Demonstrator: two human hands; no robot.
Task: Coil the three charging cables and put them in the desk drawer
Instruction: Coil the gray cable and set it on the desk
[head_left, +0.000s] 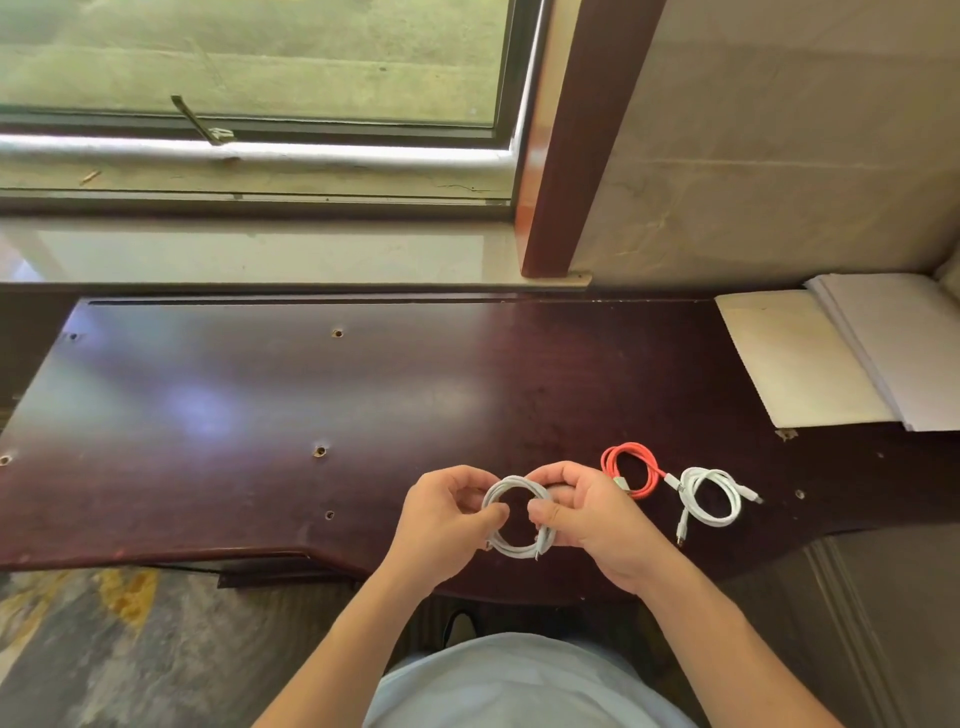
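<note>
No open container shows; under the desk's near edge, left of your arms, a dark ledge juts out, and you can't tell whether it is a drawer.

Your left hand curls round the left side of a white coil, thumb tip pressed toward the ring's inside, fingers wrapped behind it. Your right hand grips the coil's right side, thumb across the strands, fingers curled over the top arc. Both hands are clenched on that coil, none of the fingers straight. The coil sits between the two hands over the desk's near edge, at the middle; whether it touches the desk can't be told. Its loose ends hang at the low part of the ring.

Just right of your right hand a red coil lies flat on the desk, already wound, its near-left arc partly hidden behind your right fingers. Its white plug end points right and reaches a second white coil, also wound and flat on the desk, one plug sticking out right, another tail trailing toward the near side. Both lie near the desk's near edge.

At the far right of the desk a cream sheet lies beside a paper stack. A window is beyond the desk.
</note>
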